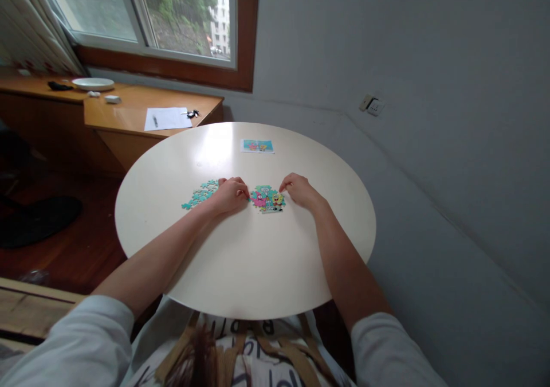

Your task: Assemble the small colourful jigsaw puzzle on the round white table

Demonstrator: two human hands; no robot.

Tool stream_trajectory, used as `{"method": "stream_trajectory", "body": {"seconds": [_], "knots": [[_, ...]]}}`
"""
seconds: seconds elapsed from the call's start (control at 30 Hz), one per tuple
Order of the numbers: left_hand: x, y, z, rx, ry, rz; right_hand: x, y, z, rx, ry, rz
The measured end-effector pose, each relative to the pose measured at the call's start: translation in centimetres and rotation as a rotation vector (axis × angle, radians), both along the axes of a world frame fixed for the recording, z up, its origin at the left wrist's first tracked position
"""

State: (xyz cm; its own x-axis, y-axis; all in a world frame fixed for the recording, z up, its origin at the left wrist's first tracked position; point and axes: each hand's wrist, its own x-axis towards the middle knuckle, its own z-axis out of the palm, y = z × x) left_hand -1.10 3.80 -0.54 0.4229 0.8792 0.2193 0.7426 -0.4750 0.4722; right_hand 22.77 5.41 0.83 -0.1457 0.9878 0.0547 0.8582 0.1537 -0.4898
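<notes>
A small, partly assembled cartoon jigsaw (268, 198) lies in the middle of the round white table (244, 261). My left hand (231, 194) rests curled at its left edge, fingertips pinched against the puzzle. My right hand (299, 190) is curled at the puzzle's upper right edge, fingertips touching it. I cannot make out a separate piece in either hand. Loose teal puzzle pieces (200, 194) lie in a heap just left of my left hand. A small reference picture (257, 145) lies flat at the table's far side.
A wooden desk (129, 117) under the window holds a sheet of paper (167, 118), keys (192, 113) and a white plate (93, 83). A grey wall with a socket (374, 106) runs close along the table's right. Dark wooden floor lies to the left.
</notes>
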Motion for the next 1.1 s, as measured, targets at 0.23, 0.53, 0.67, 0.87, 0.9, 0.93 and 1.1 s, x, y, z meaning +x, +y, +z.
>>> {"method": "stream_trajectory", "body": {"seconds": [0.23, 0.53, 0.67, 0.87, 0.9, 0.93, 1.1], "knots": [[-0.1, 0.1, 0.0, 0.005, -0.013, -0.019, 0.1, 0.2, -0.1, 0.003, -0.001, 0.013], [0.1, 0.0, 0.2, 0.073, -0.05, -0.038, 0.5, 0.4, -0.6, -0.001, 0.051, 0.009], [0.1, 0.1, 0.0, 0.08, -0.038, -0.035, -0.2, 0.6, -1.0, 0.053, 0.116, 0.07], [0.0, 0.3, -0.1, 0.096, -0.011, 0.006, -4.7, -0.9, -0.8, 0.07, 0.143, 0.334], [0.0, 0.3, 0.0, 0.095, -0.009, 0.01, -5.3, -1.1, -0.8, 0.061, 0.128, 0.362], [0.0, 0.3, 0.0, 0.093, -0.006, 0.011, -5.6, -1.2, -0.9, 0.058, 0.122, 0.371], [0.0, 0.3, -0.1, 0.087, 0.002, -0.004, -4.9, -1.2, -0.7, 0.056, 0.136, 0.305]]}}
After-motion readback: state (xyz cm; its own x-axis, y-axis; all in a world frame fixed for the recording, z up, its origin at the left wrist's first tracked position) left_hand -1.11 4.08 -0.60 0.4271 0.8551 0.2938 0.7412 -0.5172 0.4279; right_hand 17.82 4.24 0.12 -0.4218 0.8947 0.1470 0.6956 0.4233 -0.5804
